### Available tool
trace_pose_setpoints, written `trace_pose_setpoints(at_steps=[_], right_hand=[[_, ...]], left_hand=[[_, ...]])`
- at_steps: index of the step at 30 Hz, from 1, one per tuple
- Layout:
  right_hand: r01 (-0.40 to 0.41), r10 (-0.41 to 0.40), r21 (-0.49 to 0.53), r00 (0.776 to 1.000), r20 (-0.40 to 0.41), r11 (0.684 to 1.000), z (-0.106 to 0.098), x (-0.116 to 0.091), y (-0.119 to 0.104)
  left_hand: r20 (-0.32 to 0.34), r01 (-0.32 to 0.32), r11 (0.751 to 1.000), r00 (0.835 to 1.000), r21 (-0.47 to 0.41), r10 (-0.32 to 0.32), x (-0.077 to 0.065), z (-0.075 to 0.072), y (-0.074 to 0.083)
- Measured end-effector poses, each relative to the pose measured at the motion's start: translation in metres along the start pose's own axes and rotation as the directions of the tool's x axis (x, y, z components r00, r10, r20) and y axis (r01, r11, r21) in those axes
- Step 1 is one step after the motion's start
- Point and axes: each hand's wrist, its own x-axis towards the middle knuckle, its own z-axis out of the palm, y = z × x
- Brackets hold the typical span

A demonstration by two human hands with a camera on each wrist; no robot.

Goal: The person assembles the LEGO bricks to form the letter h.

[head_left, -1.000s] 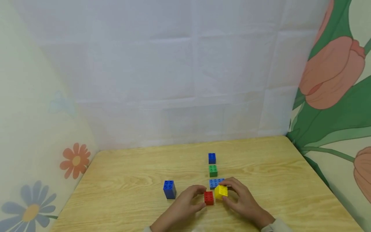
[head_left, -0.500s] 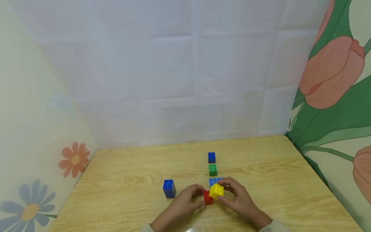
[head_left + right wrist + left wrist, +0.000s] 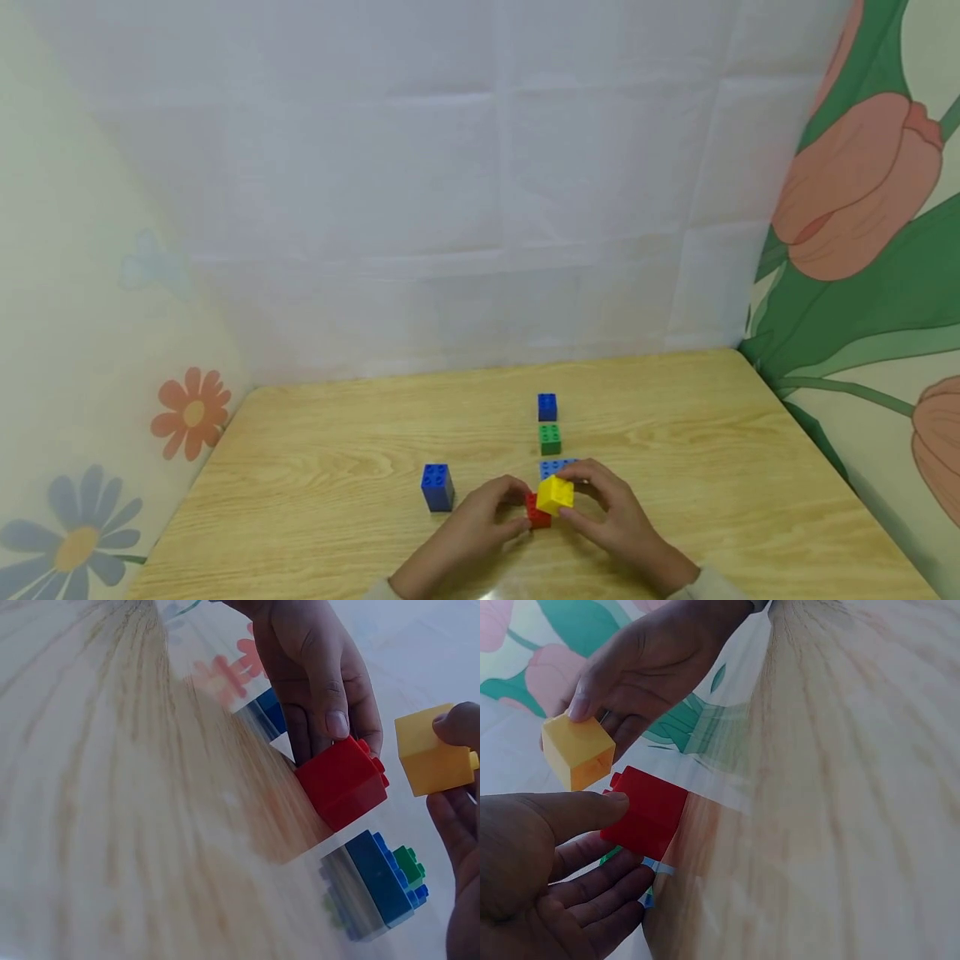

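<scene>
My right hand pinches a yellow building brick between thumb and fingers. The brick is tilted and held above a red brick, partly covering it in the head view. In the left wrist view a gap shows between the yellow brick and the studs of the red one. The red brick stands on the table with its studs up, and my left hand holds it by the sides, thumb nearest me. In the right wrist view the left thumb lies against the red brick.
Just behind the hands lies a light blue brick, partly hidden by the right fingers. Beyond it, in line, are a green brick and a dark blue one. A taller dark blue block stands left of the left hand on the wooden table.
My right hand has carried the yellow brick leftward and tilted it, from beside the red brick to over it. The left hand has closed in on the red brick's sides.
</scene>
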Motion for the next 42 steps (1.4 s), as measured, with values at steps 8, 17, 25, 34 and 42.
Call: trace_pose_setpoints(at_steps=[8, 17, 25, 34, 42], right_hand=[[0.001, -0.002, 0.043, 1.000, 0.028, 0.999, 0.002, -0.002, 0.006], [0.042, -0.042, -0.004, 0.999, 0.035, 0.999, 0.006, -0.004, 0.013], [0.064, -0.064, 0.001, 0.997, 0.045, 0.998, 0.006, -0.005, 0.011], [0.089, -0.088, -0.010, 0.995, 0.056, 0.996, 0.005, -0.004, 0.010], [0.082, -0.080, -0.041, 0.995, 0.055, 0.996, 0.008, -0.003, 0.005]], left_hand=[[0.020, -0.024, 0.998, 1.000, 0.052, 0.023, -0.001, -0.002, -0.001], [0.026, -0.001, 0.998, 1.000, 0.063, -0.001, -0.002, -0.002, -0.001], [0.026, -0.017, 0.997, 1.000, 0.081, 0.015, -0.002, -0.002, 0.002], [0.021, -0.021, 0.995, 1.000, 0.099, 0.019, -0.003, -0.001, 0.002], [0.026, 0.011, 0.996, 1.000, 0.094, -0.013, -0.003, 0.000, 0.001]])
